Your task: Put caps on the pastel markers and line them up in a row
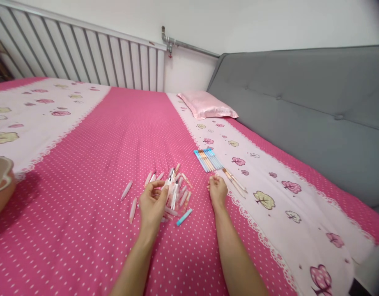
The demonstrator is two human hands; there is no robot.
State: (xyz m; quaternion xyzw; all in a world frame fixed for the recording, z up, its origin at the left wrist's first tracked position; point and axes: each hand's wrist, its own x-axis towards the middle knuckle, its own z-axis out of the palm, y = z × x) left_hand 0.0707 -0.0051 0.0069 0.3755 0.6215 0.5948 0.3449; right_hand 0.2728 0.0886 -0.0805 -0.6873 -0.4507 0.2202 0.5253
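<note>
A loose pile of pens (180, 193), mostly pale pink and white, some with dark ends, lies on the bed in front of me. My left hand (152, 200) is at the pile's left side, thumb and fingers closed on a white pen (170, 177) with a dark end. To the right, my right hand (217, 190) is curled shut, with nothing visible in it. Just beyond it lies a neat side-by-side row of pens (208, 160), blue ones with several brown-and-cream ones among them. Brown-and-cream pens (235, 181) lie apart, right of that hand.
A blue pen (184, 217) lies at the near edge of the pile, and pink pens (127, 190) lie to its left. An orange-pink basin (1, 185) stands at the left edge. A pink pillow (207, 105) rests by the grey headboard (300, 86); a radiator (84, 49) lines the wall.
</note>
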